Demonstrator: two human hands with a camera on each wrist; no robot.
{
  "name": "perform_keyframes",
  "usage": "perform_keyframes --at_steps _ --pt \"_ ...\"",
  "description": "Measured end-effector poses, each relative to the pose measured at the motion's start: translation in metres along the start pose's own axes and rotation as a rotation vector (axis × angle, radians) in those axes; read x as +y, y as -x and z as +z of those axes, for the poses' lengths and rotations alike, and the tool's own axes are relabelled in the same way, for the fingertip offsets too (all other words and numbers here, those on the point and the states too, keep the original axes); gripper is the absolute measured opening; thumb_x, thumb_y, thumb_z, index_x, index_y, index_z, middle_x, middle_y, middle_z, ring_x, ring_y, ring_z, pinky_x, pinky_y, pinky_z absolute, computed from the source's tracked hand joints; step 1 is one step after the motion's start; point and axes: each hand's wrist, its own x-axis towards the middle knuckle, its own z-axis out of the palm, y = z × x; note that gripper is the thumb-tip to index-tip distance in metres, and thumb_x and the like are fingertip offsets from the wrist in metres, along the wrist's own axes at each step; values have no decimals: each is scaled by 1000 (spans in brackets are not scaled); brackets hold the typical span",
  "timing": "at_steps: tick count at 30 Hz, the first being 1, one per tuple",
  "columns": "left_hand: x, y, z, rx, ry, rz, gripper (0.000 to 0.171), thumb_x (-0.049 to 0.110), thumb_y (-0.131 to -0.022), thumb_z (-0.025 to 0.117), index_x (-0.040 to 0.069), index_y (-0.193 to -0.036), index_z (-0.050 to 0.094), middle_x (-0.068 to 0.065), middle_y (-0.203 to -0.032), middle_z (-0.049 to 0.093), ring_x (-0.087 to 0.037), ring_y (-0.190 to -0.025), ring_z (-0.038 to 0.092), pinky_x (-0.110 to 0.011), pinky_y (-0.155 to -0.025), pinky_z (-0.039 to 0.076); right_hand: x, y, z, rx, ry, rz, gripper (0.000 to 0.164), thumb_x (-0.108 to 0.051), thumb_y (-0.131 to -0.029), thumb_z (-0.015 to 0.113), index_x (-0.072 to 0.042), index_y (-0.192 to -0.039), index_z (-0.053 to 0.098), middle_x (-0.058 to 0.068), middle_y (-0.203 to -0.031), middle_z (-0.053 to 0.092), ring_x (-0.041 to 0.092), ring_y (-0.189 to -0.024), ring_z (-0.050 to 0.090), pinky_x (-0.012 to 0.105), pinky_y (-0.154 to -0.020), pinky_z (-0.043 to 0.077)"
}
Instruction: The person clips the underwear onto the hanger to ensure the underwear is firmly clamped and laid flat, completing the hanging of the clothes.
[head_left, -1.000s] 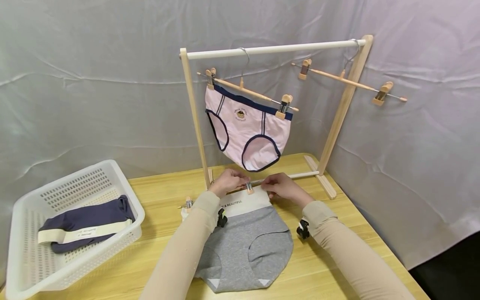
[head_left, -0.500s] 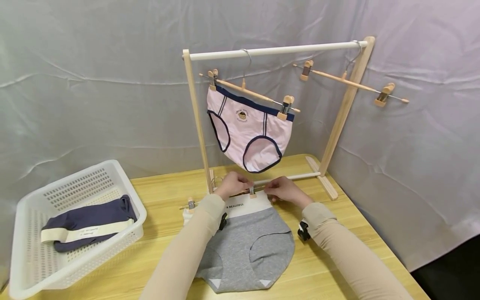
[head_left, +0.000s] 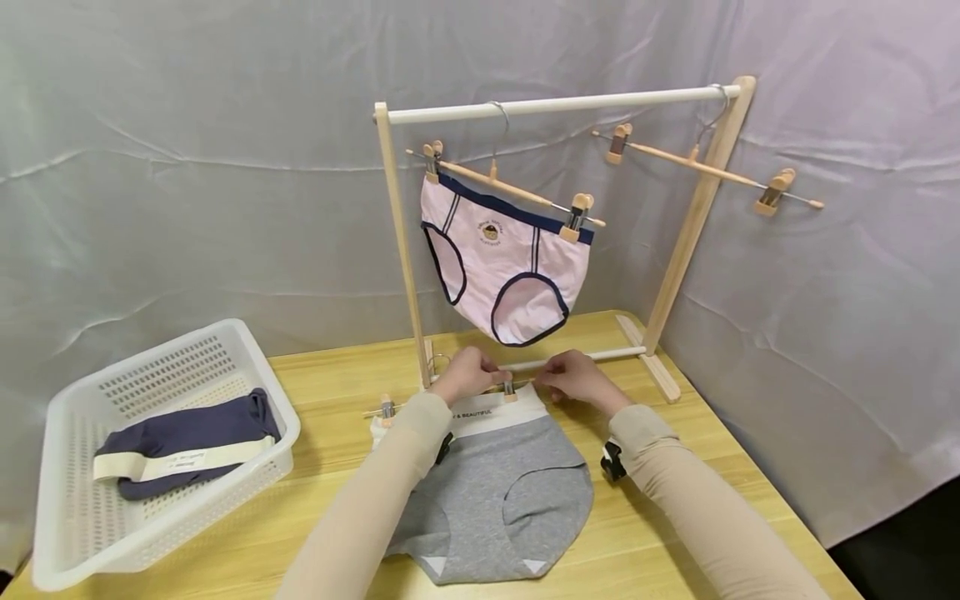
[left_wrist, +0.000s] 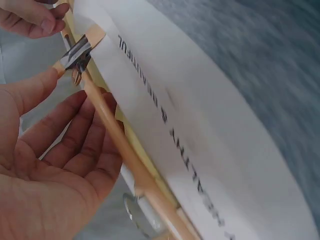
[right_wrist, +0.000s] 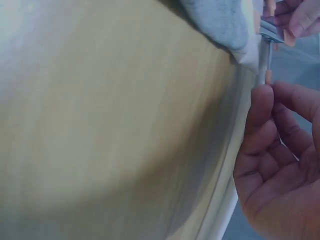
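Grey briefs (head_left: 517, 492) with a white printed waistband (left_wrist: 165, 115) lie flat on the wooden table. Along the waistband runs a clip hanger (left_wrist: 117, 132), its right clip (left_wrist: 80, 52) biting the band near one corner. My left hand (head_left: 471, 375) pinches that clip's handle, thumb on top and the other fingers curled behind the rod. At the hanger's right tip (right_wrist: 268, 76), thumb and finger of my right hand (head_left: 577, 377) pinch the end. The hanger's left clip (head_left: 387, 408) sits by the waistband's other corner; my left arm covers part of the band.
Behind stands a wooden rack (head_left: 405, 250) with a white top bar. Pink briefs (head_left: 495, 250) hang from it on a clip hanger, beside a bare hanger (head_left: 697, 164). At left, a white basket (head_left: 67, 500) holds folded navy fabric (head_left: 187, 442) with a cream band.
My right fingers have come off the waistband's corner onto the hanger's tip. My left hand stays on the clip. The head view has shifted slightly.
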Motion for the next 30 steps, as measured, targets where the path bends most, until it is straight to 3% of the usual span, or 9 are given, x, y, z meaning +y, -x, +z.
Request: perform_keyframes --at_steps 6,11,15,20,22,27,30 --pt "-4 14 -15 23 12 -6 25 25 -102 74 3 -112 81 -11 -107 81 -23 -97 74 -40 -93 60 -13 -3 -2 92 105 -123 17 -20 -101 73 -5 -101 81 5 -86 77 14 -78 66 33 -79 54" --pt "-4 28 -32 54 6 16 28 19 -103 72 -1 -122 77 -14 -115 80 -28 -106 76 -43 -100 60 -33 -4 4 91 106 -148 18 -25 -101 72 -9 -101 82 5 -95 80 17 -88 72 39 -87 57" --pt "-4 36 -44 86 -38 50 24 18 -102 72 0 -117 79 -13 -109 82 -25 -99 77 -38 -95 62 -47 -6 12 94 135 -193 16 -25 -99 77 -10 -98 82 5 -92 80 18 -85 72 40 -86 58" --pt "-7 48 -61 80 6 53 20 16 -104 71 0 -112 80 -15 -103 81 -20 -83 74 -32 -82 60 -56 -10 25 99 181 -283 11 -19 -99 78 -9 -100 82 5 -94 81 18 -87 73 40 -87 60" --pt "-7 54 -70 87 42 46 20 14 -104 69 0 -112 80 -16 -100 80 -24 -81 74 -30 -78 60 -59 -12 31 82 178 -303 11 -17 -100 76 -8 -103 81 6 -97 81 19 -90 74 39 -90 61" --pt "-10 66 -94 166 30 36 17 15 -103 70 3 -107 81 -8 -91 81 -28 -80 76 -30 -77 59 -71 -17 41 17 205 -317 15 -15 -102 73 -5 -109 80 9 -106 81 26 -100 77 42 -97 61" --pt "-15 69 -106 236 -6 35 17 17 -103 71 4 -103 81 -6 -90 80 -21 -79 72 -30 -75 56 -77 -19 46 7 281 -308 17 -17 -103 72 -6 -113 80 9 -109 82 26 -103 77 43 -101 59"
